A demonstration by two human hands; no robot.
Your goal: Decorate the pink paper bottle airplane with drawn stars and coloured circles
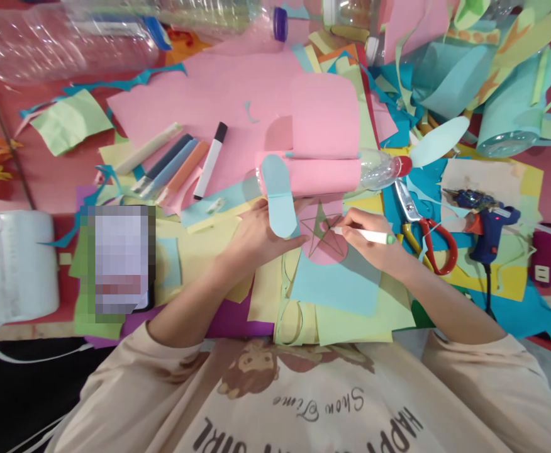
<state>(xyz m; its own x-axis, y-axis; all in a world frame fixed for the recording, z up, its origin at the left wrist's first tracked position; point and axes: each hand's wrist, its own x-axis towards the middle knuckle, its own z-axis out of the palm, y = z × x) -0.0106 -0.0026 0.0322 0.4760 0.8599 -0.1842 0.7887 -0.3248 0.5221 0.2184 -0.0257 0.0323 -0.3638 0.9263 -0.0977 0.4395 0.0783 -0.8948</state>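
My right hand (370, 236) grips a white marker (372, 236) with a green end, its tip on a rounded pink paper piece (336, 253). A star is outlined there, partly coloured green. My left hand (251, 242) lies open beside it, thumb stretched to the pink piece's edge; some of its fingers are hidden behind a pale blue paper strip (280, 201). Just beyond lies a plastic bottle (374, 170) wrapped in pink paper, with a red cap (402, 166) and a pale blue paper blade. A light blue sheet (336, 289) lies under the pink piece.
Several markers (181, 167) lie left of the bottle. To the right are red-and-yellow scissors (426, 236) and a blue glue gun (492, 233). A blurred phone (122, 258) and a white device (16, 264) sit left. Plastic bottles (63, 38) and paper scraps line the back.
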